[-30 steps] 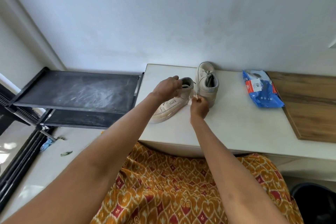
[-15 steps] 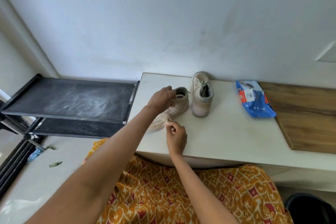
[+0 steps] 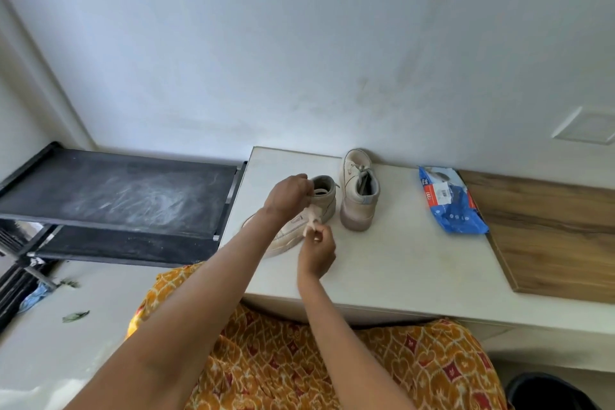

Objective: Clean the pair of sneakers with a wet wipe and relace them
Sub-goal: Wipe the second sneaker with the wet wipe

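Both bare forearms reach forward from the bottom of the view, the left one long and slanting up from the lower left, the right one rising more steeply from the lower middle. The left hand [image 3: 289, 196] is knuckles-up, its fingers curled over the collar of the near sneaker [image 3: 299, 213] in a firm grip. The right hand [image 3: 316, 251] lies closer to the body, back of the hand toward the camera, wrist bent slightly. Its fingertips [image 3: 317, 230] pinch a small pale wipe [image 3: 312, 218] against the sneaker's side, just below the left hand. The two hands are close together but apart.
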`<state>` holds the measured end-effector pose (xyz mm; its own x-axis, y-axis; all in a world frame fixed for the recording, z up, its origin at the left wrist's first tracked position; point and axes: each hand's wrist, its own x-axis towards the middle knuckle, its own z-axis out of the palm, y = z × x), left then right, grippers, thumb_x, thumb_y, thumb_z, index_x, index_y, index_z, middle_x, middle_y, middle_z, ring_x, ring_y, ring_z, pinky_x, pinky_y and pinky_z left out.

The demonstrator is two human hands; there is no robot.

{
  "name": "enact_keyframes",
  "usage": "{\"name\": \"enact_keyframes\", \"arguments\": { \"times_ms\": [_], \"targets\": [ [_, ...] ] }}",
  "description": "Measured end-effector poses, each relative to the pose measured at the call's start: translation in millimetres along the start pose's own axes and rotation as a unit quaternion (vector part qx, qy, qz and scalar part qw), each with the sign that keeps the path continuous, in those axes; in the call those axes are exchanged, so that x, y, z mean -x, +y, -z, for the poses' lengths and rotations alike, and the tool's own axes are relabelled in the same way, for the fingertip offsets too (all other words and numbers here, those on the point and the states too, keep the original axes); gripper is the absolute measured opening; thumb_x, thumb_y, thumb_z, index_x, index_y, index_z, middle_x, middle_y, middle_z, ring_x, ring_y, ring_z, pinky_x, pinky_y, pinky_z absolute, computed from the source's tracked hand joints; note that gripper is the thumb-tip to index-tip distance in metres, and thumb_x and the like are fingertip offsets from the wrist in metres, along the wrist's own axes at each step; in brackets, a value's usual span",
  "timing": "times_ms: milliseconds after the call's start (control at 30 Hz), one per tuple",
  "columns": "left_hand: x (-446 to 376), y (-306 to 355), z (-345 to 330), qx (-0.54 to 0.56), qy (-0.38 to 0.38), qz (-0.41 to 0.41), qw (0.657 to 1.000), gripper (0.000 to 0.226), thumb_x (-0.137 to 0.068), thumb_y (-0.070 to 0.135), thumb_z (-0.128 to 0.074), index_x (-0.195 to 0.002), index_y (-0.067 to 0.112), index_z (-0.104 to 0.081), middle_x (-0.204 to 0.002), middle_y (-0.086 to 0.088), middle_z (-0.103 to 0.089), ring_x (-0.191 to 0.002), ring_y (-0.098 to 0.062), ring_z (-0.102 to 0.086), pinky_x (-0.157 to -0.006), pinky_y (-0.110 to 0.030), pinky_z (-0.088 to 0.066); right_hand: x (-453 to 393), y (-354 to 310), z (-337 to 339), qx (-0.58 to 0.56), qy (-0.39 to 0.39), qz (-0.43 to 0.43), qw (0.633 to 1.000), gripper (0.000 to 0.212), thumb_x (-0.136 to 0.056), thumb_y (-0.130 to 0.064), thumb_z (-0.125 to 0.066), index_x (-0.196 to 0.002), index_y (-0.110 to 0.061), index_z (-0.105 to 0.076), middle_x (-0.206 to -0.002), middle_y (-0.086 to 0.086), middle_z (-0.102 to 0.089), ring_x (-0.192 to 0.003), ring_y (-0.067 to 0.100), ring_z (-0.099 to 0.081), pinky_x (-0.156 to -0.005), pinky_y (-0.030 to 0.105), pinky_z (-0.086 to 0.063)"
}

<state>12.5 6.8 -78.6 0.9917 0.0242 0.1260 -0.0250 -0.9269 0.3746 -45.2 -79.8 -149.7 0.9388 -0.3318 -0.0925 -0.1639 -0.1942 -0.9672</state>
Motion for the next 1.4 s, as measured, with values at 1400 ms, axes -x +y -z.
{"name": "enact_keyframes", "arguments": {
  "times_ms": [1400],
  "targets": [
    [40,-9,18,-0.040,-0.011,0.005,0.999,0.022,-0.079,0.023,-0.068,-0.090,0.004,-0.067,-0.089,-0.012,-0.059,-0.076,-0.033,-0.057,-0.059,-0.032,-0.038,-39,-15,20,0.029,-0.025,-0.038,0.999,0.024,-0.091,-0.019,-0.057,-0.112,-0.016,-0.068,-0.111,0.005,-0.069,-0.102,0.025,-0.062,-0.071,0.025,-0.040]
  ]
}}
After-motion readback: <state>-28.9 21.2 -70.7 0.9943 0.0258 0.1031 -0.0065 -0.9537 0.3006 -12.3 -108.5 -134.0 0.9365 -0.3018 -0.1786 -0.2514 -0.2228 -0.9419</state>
